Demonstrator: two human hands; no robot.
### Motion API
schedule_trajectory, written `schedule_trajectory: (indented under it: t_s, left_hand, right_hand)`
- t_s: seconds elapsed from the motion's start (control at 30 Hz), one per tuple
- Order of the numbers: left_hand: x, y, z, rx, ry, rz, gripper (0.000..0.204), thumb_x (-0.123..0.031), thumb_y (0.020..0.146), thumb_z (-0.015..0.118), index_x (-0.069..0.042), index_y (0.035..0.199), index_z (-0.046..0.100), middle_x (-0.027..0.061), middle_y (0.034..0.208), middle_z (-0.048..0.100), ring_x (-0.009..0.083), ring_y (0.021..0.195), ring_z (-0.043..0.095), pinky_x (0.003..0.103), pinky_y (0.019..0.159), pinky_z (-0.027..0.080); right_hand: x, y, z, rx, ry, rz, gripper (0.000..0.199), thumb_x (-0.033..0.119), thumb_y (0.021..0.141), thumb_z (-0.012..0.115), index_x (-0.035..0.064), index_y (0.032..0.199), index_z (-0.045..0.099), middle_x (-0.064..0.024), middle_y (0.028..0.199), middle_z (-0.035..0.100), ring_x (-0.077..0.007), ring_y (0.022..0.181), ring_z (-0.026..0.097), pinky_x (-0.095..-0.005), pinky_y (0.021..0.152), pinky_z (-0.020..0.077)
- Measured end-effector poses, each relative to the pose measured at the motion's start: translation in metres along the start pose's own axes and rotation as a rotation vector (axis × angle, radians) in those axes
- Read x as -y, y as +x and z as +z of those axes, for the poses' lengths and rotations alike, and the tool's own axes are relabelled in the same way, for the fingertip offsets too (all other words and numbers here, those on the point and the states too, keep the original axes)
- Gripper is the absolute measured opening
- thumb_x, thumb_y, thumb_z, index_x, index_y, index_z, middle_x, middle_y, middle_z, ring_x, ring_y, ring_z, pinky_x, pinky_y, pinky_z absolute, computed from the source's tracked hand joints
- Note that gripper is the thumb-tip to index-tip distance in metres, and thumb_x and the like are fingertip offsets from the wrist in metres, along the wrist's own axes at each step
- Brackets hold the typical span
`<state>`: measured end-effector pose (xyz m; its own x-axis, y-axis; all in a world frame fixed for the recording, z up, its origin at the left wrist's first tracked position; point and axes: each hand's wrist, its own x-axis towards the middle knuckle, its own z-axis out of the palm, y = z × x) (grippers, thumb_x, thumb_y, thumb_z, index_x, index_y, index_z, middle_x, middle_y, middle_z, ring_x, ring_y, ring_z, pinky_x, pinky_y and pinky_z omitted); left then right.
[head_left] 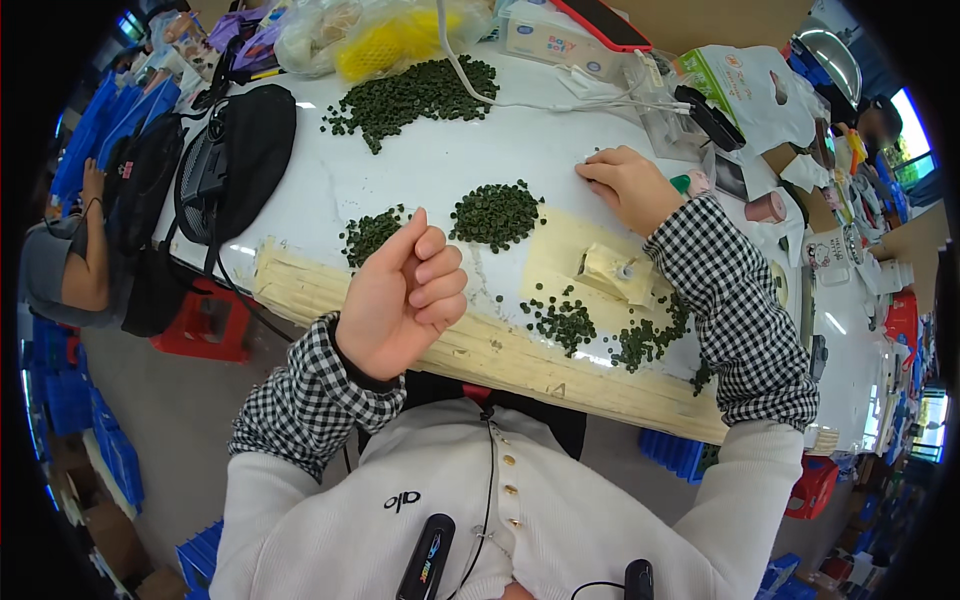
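Note:
My left hand [403, 300] is raised over the table's near edge, palm up, with its fingers curled in and its thumb pointing up; nothing shows in it. Beyond it lies a small pile of dark green pellet-like pieces [372, 235], and a larger pile [496, 215] is to its right. Over the white table, my right hand [630, 185] reaches forward with thumb and fingertips drawn together, low over the surface. Whatever they pinch is too small to make out. Nearer me than this hand, a small block wrapped in cream tape [615, 275] sits on a taped patch [550, 250].
Loose green pieces [560, 322] lie near the taped front edge [500, 350]. The biggest pile [420, 95] is at the back. A black bag [255, 160] rests on the left; a white cable [520, 103], a red-edged phone [600, 22] and plastic packaging [745, 90] crowd the back right.

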<state>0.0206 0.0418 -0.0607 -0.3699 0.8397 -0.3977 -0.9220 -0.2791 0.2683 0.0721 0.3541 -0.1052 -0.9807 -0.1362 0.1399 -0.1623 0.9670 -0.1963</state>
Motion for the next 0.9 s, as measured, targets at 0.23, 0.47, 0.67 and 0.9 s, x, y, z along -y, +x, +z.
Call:
schedule_trajectory:
  t_s: [0.23, 0.47, 0.67, 0.9]
  left_hand:
    - [0.022, 0.002, -0.01, 0.064, -0.207, -0.083, 0.035, -0.031, 0.101, 0.033, -0.011, 0.073, 0.039, -0.0031, 0.064, 0.031, 0.0079, 0.05, 0.027, 0.022, 0.045, 0.025]
    - [0.031, 0.014, -0.011, 0.071, -0.172, -0.048, 0.029, -0.028, 0.1, 0.038, -0.008, 0.08, 0.044, -0.0005, 0.07, 0.035, 0.0107, 0.061, 0.035, 0.023, 0.055, 0.034]
    - [0.033, 0.038, -0.007, 0.07, -0.111, 0.065, 0.027, -0.024, 0.099, 0.04, 0.002, 0.102, 0.047, 0.0106, 0.097, 0.046, 0.0211, 0.09, 0.047, 0.032, 0.085, 0.045]
    - [0.044, 0.059, 0.026, 0.162, -0.177, 0.033, 0.039, -0.022, 0.101, 0.031, 0.009, 0.123, 0.037, 0.017, 0.118, 0.042, 0.0266, 0.116, 0.044, 0.037, 0.107, 0.037]
  right_hand:
    - [-0.008, -0.002, -0.004, 0.006, 0.032, 0.01, 0.016, 0.003, 0.081, 0.062, 0.0014, 0.095, 0.068, -0.0129, 0.096, 0.066, -0.0274, 0.087, 0.063, -0.0336, 0.079, 0.0515]
    - [-0.015, 0.004, -0.013, 0.019, 0.103, 0.183, 0.016, 0.002, 0.077, 0.065, 0.0013, 0.093, 0.07, -0.0131, 0.086, 0.068, -0.0229, 0.076, 0.065, -0.0293, 0.072, 0.0528]
    - [-0.006, 0.005, -0.046, -0.051, 0.403, 0.411, 0.017, 0.003, 0.079, 0.066, -0.0016, 0.095, 0.069, -0.0106, 0.084, 0.069, -0.0131, 0.074, 0.064, -0.0248, 0.072, 0.052]
    - [0.089, 0.005, -0.094, -0.024, 0.616, 0.084, 0.015, 0.003, 0.076, 0.067, -0.0025, 0.09, 0.069, -0.0129, 0.083, 0.069, -0.0172, 0.073, 0.066, -0.027, 0.071, 0.0529]
